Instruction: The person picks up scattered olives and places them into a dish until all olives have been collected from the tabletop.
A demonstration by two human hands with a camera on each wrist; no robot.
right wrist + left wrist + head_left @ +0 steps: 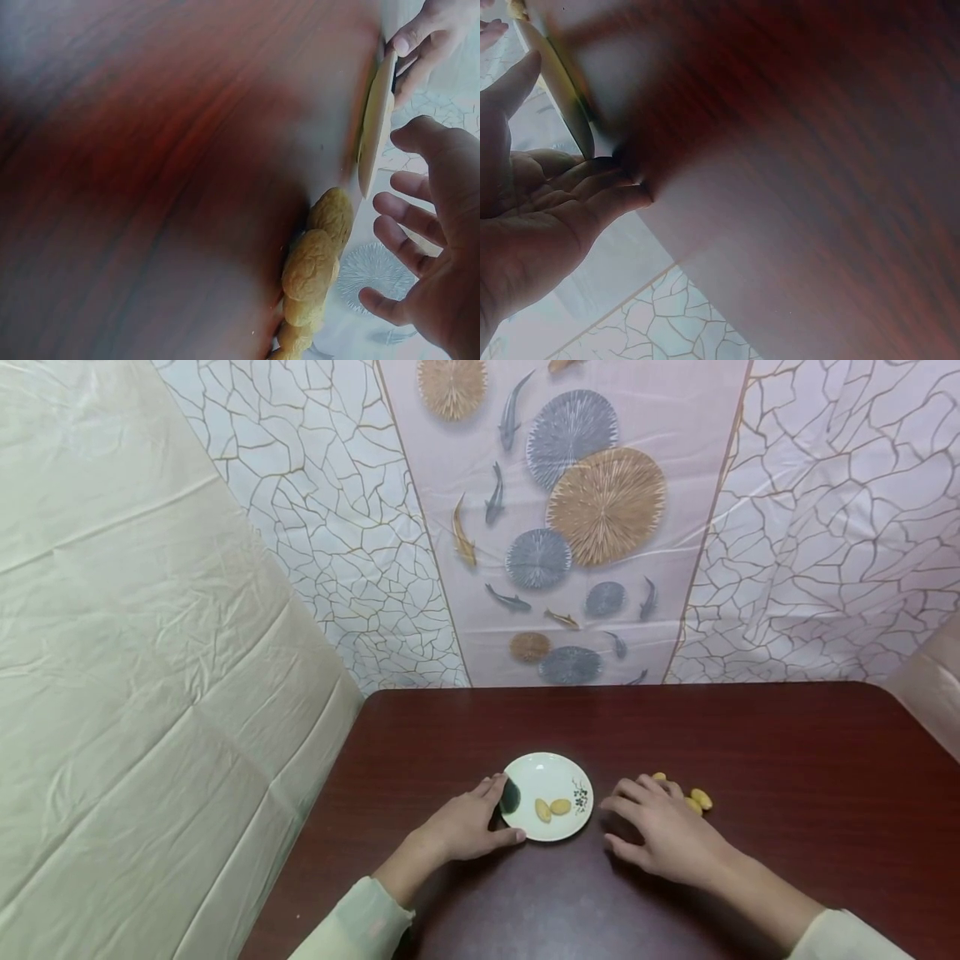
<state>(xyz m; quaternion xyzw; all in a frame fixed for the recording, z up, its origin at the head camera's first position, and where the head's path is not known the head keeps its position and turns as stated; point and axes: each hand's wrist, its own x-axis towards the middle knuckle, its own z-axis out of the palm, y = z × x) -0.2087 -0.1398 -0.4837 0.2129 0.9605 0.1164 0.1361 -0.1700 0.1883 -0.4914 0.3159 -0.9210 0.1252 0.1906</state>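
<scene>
A small white plate [542,832] with a dark green patch and a floral print on its rim sits on the table. Two small yellow potatoes [560,807] lie on it. My left hand [467,827] holds the plate's left side, thumb at the near rim and fingers along the left edge. Right of the plate, my right hand [663,831] hovers over the table with its fingers spread and slightly bent, nothing between them. Several more potatoes [310,266] lie on the table beside that hand, partly hidden behind it in the head view.
The dark red-brown table [435,735] has rounded far corners. Behind it hangs a patterned cloth [570,610] with fish and round leaf prints. A pale, creased cloth [187,735] covers the left side.
</scene>
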